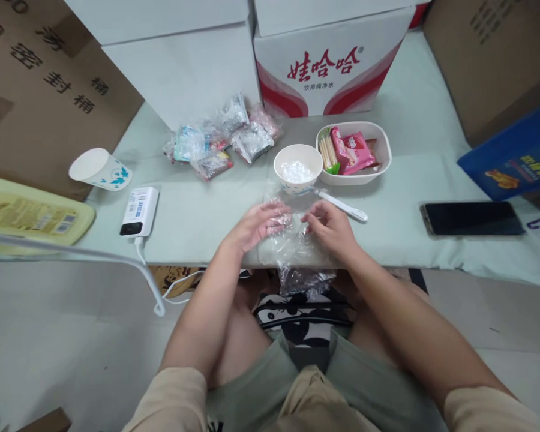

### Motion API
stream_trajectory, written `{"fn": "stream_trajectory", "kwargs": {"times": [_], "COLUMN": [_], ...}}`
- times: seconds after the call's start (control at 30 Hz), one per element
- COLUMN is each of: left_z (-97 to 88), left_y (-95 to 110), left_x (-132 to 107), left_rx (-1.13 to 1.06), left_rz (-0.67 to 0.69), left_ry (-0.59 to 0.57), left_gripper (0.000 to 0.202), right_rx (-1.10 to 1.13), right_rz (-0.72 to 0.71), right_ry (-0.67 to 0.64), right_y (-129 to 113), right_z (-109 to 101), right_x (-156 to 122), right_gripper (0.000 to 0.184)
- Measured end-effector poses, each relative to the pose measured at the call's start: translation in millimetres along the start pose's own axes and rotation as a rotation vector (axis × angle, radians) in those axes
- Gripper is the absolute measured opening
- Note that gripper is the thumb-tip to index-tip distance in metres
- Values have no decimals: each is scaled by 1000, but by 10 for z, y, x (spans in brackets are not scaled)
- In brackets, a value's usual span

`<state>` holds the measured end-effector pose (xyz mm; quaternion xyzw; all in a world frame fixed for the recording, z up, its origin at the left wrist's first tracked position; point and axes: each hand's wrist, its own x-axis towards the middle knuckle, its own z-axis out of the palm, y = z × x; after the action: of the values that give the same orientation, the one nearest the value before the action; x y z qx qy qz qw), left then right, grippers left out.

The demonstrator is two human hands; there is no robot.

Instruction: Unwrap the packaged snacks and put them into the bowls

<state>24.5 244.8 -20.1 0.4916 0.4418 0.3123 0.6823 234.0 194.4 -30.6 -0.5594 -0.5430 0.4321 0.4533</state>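
Note:
A crinkled sheet of clear plastic wrap (292,243) stretches between my hands and hangs over the table's front edge. The fingers of my left hand (267,223) are loosely bent around its left side, partly seen through the plastic. My right hand (327,227) pinches the sheet's right side between thumb and fingers. Just beyond my hands stands a paper cup (297,161) with whitish, translucent material inside. A white utility knife (344,206) lies beside my right hand. Behind it, a white oval bowl (384,159) holds snack packs, one of them pink (353,150).
Several plastic-wrapped packets (220,141) lie at the back left. A tipped paper cup (101,170) and a power bank (139,211) with a cable are on the left. At right are a phone (472,218) and a blue box (515,153). Cartons (333,78) line the back.

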Motion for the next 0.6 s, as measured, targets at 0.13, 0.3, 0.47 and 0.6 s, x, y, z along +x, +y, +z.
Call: {"fn": "stream_trajectory", "kwargs": {"times": [0.13, 0.3, 0.47, 0.6], "left_z": [136, 113, 47, 52], "left_y": [-20, -44, -31, 16], "left_x": [-13, -34, -48, -68], "left_rx": [211, 222, 95, -68], "left_rz": [-3, 78, 197, 185], "left_ry": [-11, 71, 44, 59], "left_gripper": [19, 27, 35, 35], "right_rx": [94, 46, 195, 293], "right_rz": [18, -32, -55, -15], "right_ry": [-89, -14, 85, 57], "right_y": [67, 122, 99, 124], "right_z": [7, -10, 30, 44], "right_x": [0, -1, 68, 81], "right_gripper": [32, 19, 17, 19]}}
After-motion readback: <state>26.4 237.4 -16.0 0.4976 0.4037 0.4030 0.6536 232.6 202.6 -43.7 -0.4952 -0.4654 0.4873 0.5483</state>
